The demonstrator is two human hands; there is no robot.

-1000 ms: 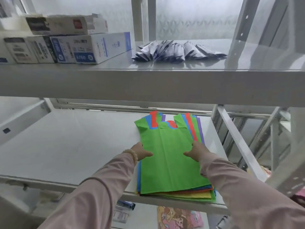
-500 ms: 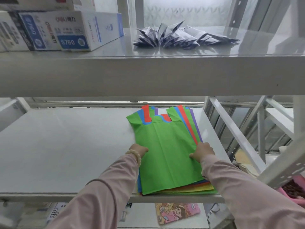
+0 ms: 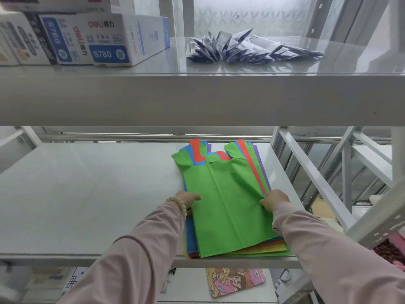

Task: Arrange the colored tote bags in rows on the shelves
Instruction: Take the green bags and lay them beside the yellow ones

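left hand (image 3: 187, 197): clamped on tote stack (image 3: 269, 249), its left edge | right hand (image 3: 275, 199): pinching top green bag (image 3: 228, 205), stack's right edge

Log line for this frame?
left hand: grips bag stack left edge | right hand: pinches green bag right edge | bag stack: flat on lower shelf, right end

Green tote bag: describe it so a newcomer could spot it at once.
On the lower shelf, at its right end, lies a stack of tote bags. The green tote bag is topmost, its whole face showing; the others show only as colored edges.
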